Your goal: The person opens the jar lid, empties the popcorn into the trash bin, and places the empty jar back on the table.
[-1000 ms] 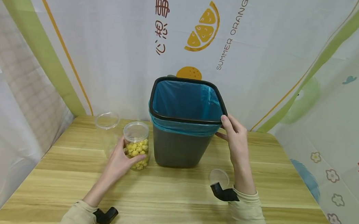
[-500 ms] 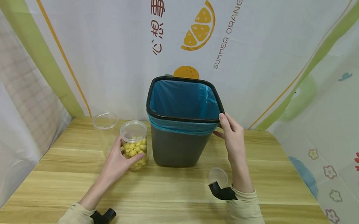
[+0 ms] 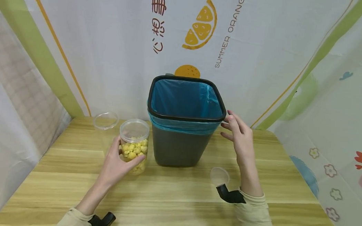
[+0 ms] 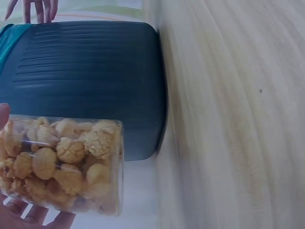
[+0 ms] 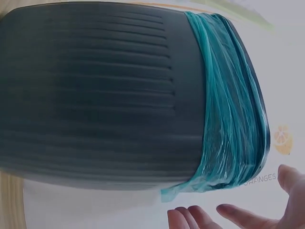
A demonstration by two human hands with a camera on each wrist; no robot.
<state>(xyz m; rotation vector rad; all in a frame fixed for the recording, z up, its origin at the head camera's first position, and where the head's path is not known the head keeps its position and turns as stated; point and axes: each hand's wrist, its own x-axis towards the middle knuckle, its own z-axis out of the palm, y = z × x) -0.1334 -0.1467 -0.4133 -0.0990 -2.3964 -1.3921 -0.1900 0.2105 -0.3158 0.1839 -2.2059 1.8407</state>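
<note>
My left hand grips a clear plastic jar of yellow popcorn, thumb across its front and fingers behind. In the left wrist view the jar appears raised, with a gap between its base and the tabletop. Just right of it stands a dark grey trash bin with a black rim and a blue bag folded over the top. Beside the bin's right rim, my right hand has its fingers spread and holds nothing. The right wrist view shows those fingertips apart from the bag.
An empty clear jar stands behind my left hand. A translucent round lid lies on the wooden table near my right wrist. A printed white curtain hangs behind the table.
My right hand has let go of the bin's rim and moved a little right. My left hand has lifted the popcorn jar slightly and shifted it left, away from the bin.
</note>
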